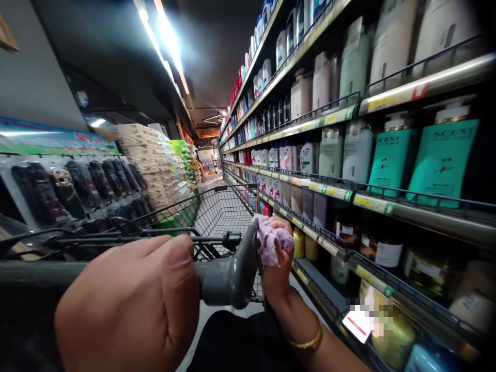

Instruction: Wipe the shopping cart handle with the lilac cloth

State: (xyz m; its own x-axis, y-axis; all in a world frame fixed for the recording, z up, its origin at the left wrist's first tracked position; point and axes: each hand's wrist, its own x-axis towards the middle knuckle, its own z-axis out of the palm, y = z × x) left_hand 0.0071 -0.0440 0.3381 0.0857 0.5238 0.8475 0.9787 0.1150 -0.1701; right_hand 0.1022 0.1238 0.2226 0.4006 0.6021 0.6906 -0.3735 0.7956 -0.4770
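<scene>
Large in the foreground, my left hand (132, 299) is wrapped around the thick grey handle (217, 279) of a shopping cart, its thumb lying along the top. My right hand (277, 281), with a gold bracelet (308, 338) at the wrist, grips a crumpled lilac cloth (273, 243). That cloth lies against the outer side of the cart's grey end bracket (248, 258), to the right of the handle. Some right fingers are hidden behind the cloth. Beyond the handle stretches the black wire cart basket (220, 206).
Shelves close on the right hold shampoo bottles, including a teal pump bottle (442, 160); wire rails (422, 191) edge them. On the left hang packaged belts (73, 181), with stacked beige packs (143, 165) behind. Between them, the aisle floor (211, 181) runs ahead.
</scene>
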